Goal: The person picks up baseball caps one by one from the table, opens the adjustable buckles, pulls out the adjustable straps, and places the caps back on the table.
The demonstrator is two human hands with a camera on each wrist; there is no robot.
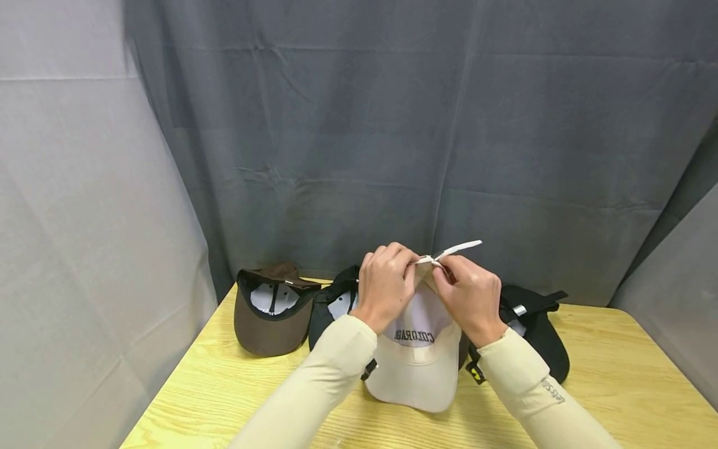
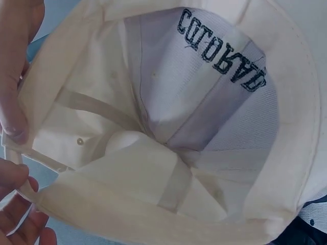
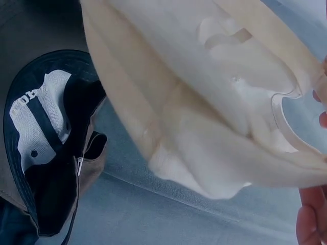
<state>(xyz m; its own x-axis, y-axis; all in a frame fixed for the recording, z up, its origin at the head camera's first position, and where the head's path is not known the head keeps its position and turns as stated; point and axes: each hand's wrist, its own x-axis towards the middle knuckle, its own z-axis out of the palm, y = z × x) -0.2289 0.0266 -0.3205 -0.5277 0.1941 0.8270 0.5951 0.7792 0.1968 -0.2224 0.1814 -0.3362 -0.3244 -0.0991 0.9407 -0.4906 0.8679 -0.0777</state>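
Observation:
A cream baseball cap (image 1: 415, 380) is held up with its hollow inside facing me and its brim hanging downward. Dark lettering shows in reverse inside its crown (image 2: 219, 48). My left hand (image 1: 387, 284) pinches the back strap from the left. From the right, my right hand (image 1: 471, 296) pinches the same strap, close to the other hand. The pale loose strap end (image 1: 462, 247) sticks out to the upper right beyond the right fingers. In the right wrist view, the cap's side (image 3: 194, 127) fills the middle, with fingers (image 3: 310, 217) at the right edge.
A brown cap (image 1: 272, 330) lies upturned at the left of the wooden table (image 1: 224, 386). Beside it a black cap (image 1: 327, 315) is partly hidden by my left arm. Another black cap (image 1: 541, 337) lies behind my right forearm. Grey curtains (image 1: 336, 143) hang behind the table.

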